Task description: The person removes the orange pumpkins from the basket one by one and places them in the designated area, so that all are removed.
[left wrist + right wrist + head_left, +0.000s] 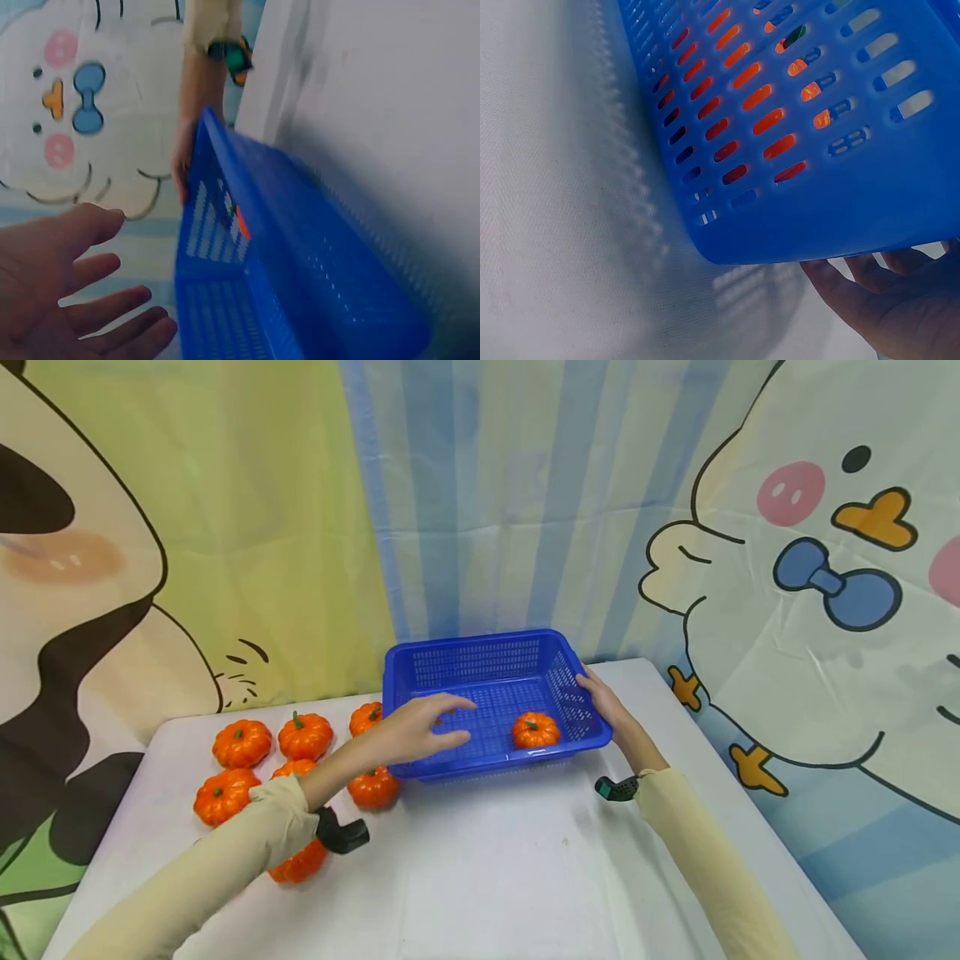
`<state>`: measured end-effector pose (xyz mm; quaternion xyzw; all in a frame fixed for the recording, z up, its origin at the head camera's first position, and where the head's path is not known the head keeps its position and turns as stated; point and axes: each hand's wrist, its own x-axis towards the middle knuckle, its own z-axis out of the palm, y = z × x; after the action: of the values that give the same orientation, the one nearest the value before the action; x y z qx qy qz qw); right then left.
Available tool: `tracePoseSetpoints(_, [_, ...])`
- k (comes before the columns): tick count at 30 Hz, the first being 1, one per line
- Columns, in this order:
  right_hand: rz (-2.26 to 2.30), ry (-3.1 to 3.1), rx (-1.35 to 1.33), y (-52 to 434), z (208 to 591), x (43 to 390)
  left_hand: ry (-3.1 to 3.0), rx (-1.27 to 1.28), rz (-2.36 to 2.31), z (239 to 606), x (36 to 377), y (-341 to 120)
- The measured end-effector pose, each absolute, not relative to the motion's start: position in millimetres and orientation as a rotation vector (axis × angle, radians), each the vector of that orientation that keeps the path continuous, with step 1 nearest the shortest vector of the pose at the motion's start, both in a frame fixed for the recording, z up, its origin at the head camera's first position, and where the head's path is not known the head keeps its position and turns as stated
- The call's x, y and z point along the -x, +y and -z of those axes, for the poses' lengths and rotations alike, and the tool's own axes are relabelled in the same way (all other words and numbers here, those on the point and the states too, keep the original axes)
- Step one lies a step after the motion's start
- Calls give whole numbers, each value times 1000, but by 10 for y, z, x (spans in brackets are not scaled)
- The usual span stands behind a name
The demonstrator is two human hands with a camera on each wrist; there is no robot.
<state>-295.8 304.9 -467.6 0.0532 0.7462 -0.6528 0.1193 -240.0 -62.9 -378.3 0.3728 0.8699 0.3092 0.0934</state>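
While the left hand (416, 727) hovers with straight, spread fingers over the near-left part of the blue basket (480, 647), holding nothing, the right hand (603, 697) lies against the basket's right wall, its fingers resting along the rim; whether they curl round that rim cannot be told. The left wrist view shows the left hand (64, 289) with an open palm and fingers apart, beside the basket (300, 270), with the right hand (182, 161) on the basket's far side. In the right wrist view the right hand's fingers (870, 289) sit just under the basket's outer wall (817, 202), and orange shows through the slots.

Inside the basket, toward its near-right corner, sits one small orange pumpkin (535, 730), upright with its green stem on top. To the left of the basket, on the white desk (487, 877), lies a group of other pumpkins (242, 743); one of them (372, 787) touches or nearly touches the basket's near-left corner, and another is partly hidden under the left forearm. Behind the basket hangs a cartoon-printed backdrop (787, 568) with blue and yellow stripes.
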Motion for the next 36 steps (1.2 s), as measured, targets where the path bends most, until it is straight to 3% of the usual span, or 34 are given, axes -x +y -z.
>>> tracePoseSetpoints(9, [1916,2189,-166,3081,4722,2968,2569,-1093,-870,3954,3422,-97])
tracePoseSetpoints(15, [1911,2198,-179,3077,4723,2950,2503,-1091,-866,4051,3788,194])
tracePoseSetpoints(21, [1906,2209,-178,3049,4690,2949,2246,-1284,-567,4041,3759,458])
tracePoseSetpoints(28, [1946,2184,-124,3047,4668,2993,1990,-1352,-293,4067,3560,690])
tracePoseSetpoints(36, [1941,2192,-153,3047,4706,2978,2008,-1378,-213,4278,3563,809])
